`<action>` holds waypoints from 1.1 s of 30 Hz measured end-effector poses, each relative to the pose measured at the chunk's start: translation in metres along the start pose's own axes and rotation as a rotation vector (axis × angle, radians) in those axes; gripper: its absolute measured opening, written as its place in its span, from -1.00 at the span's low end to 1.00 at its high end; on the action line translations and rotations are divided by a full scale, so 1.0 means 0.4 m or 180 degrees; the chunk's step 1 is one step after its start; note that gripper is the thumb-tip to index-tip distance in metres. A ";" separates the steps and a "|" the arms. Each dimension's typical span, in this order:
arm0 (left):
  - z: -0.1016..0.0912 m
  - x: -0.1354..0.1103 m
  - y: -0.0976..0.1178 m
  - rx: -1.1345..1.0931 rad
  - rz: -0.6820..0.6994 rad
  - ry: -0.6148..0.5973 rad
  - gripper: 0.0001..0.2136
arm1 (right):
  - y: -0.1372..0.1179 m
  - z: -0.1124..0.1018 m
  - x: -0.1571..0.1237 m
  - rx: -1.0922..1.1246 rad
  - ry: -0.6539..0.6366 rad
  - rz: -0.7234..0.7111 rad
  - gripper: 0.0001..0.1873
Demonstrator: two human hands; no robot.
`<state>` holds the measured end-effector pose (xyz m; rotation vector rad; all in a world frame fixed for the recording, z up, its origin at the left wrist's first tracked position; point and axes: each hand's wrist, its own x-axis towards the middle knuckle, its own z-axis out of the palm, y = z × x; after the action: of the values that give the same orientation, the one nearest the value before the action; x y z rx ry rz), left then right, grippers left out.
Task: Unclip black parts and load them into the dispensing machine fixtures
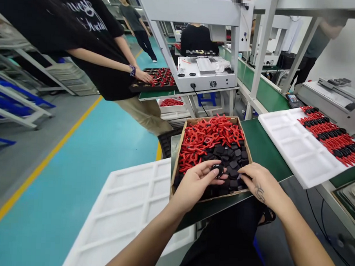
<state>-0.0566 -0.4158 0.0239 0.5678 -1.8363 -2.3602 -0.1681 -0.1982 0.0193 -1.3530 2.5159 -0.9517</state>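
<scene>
Holding a round black piece (219, 170) between thumb and fingers of the left hand (193, 182), above the cardboard box (177, 158) on the green worktop (268, 141). Holding the right hand (262, 181) narrow, fingers drawn together at the box's right side; cannot tell whether gripping anything.

Could lose the round black piece through a loosened fingertip pinch, and would probably struggle to find it among the similarly dark black pieces (233, 163) below. Might spill red pieces (206, 136) over the low rim by brushing the heaped far side. Could tip the box by leaning on it, so near the worktop's front and left edges.

Hidden behind thumb and fingers: part of the round black piece. Covered by the left hand: some black pieces. Cut off at right: rows of red and black parts (330, 133) beside a white tray (289, 141).
</scene>
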 end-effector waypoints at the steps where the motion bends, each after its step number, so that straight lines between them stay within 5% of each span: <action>1: -0.003 0.001 -0.004 -0.0114 -0.0111 -0.0059 -0.41 | -0.002 0.011 0.025 -0.0149 -0.0221 -0.0044 -0.78; 8: -0.016 0.000 -0.016 -0.0745 -0.0410 -0.0199 -0.51 | -0.001 0.041 0.108 -0.0228 -0.0758 -0.0110 -0.83; 12: -0.024 -0.002 -0.022 -0.0956 -0.0435 -0.0220 -0.54 | -0.003 0.029 0.098 -0.0097 -0.0567 0.0038 -0.78; 18: -0.025 -0.009 -0.028 -0.0969 -0.0386 -0.0270 -0.47 | -0.046 -0.002 0.065 0.1311 0.0082 0.0681 -0.86; 25: -0.030 -0.008 -0.032 -0.1088 -0.0457 -0.0431 -0.45 | -0.080 0.049 0.086 0.1176 0.0254 -0.0146 -0.90; 33: -0.037 -0.014 -0.029 -0.1355 -0.0685 -0.0415 -0.45 | -0.071 0.061 0.050 0.0697 0.0191 -0.0416 -0.70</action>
<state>-0.0445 -0.4246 0.0112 0.5930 -1.2994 -2.8759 -0.1503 -0.2367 0.0200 -1.4527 2.3042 -1.2692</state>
